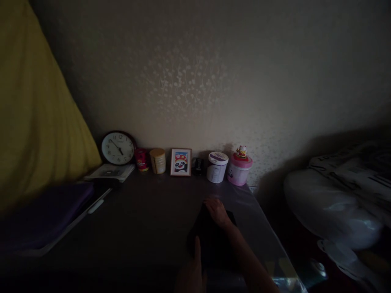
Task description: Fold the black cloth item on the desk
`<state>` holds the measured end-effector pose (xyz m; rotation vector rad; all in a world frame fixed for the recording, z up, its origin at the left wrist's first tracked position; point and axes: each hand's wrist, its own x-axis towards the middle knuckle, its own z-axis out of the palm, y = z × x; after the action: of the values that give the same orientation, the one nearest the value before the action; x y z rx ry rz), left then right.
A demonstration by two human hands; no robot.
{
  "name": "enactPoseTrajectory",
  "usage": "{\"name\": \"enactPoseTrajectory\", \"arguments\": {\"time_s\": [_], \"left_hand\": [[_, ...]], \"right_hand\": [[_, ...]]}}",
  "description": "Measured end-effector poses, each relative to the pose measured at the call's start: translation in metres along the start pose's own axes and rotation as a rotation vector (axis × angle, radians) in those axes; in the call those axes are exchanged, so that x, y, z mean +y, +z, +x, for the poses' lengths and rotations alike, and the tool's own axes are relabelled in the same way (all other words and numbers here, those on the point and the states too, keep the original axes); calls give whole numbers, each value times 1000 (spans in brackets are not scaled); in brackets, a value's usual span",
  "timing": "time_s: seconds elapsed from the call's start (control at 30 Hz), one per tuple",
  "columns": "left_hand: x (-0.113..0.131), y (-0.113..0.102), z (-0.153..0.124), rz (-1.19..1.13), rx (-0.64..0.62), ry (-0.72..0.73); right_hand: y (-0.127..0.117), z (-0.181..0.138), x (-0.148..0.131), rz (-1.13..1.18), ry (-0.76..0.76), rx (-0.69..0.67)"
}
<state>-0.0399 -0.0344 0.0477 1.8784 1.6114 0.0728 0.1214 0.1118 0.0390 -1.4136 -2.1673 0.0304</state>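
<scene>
The scene is very dark. A black cloth-like thing point(214, 240) lies on the dark table point(143, 219) in front of me. My right hand point(217, 211) rests flat on its far end, fingers stretched out toward the wall. My left hand point(193, 270) comes in at the bottom edge with its thumb up along the cloth's left side. The rest of its fingers are lost in shadow.
Along the wall stand a round clock point(117, 148), a red tin point(141, 159), a tan canister point(158, 160), a framed panda picture point(181, 162), a white tub point(217, 167) and a pink tub point(239, 168). A yellow curtain point(33, 122) hangs left. White bags point(332, 207) lie right.
</scene>
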Motion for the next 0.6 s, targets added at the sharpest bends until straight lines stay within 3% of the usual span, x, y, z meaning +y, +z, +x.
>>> {"name": "enactPoseTrajectory", "arguments": {"time_s": [0.1, 0.2, 0.3, 0.37, 0.5, 0.6], "left_hand": [[-1, 0, 1, 16, -15, 3], [-3, 2, 3, 47, -13, 14], [-4, 4, 5, 58, -4, 16], [-4, 4, 5, 60, 4, 5], [-5, 2, 2, 34, 20, 23], [-6, 2, 1, -5, 30, 45]], "right_hand": [[-6, 5, -3, -26, 91, 82], [-16, -12, -28, 78, 23, 148], [-18, -33, -53, 172, -133, -14], [-15, -36, -58, 149, -158, -80], [-2, -14, -32, 45, 9, 25], [-2, -5, -1, 61, 301, 153]]}}
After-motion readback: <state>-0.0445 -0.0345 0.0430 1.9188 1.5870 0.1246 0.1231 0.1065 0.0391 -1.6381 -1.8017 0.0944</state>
